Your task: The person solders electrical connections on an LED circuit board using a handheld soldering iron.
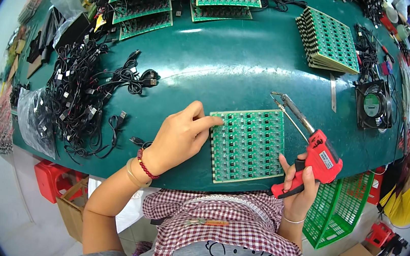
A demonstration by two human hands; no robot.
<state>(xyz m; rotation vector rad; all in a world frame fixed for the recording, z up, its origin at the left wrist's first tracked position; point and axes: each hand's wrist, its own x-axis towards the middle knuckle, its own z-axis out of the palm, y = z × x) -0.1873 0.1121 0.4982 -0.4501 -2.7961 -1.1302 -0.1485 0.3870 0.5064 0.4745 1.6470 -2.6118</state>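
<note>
A green circuit board panel [246, 148], with rows of small black parts, lies on the table before me. My left hand [183, 134] is closed at its upper left corner, index fingertip on the board and thumb by the left edge. Whether a small part sits under that fingertip I cannot make out. My right hand [299, 186] is wrapped round the grip of a red soldering gun [321, 160], right of the panel. Its metal tip points up and to the left, above the panel's upper right corner and apart from it.
Tangled black cables [75, 97] with plugs cover the table's left side. Stacked circuit panels [331, 41] stand at the back right, more panels [140, 5] with cables at the back left. A metal ruler [333, 92] and black fan [373, 103] lie right. A green crate [333, 210] stands below.
</note>
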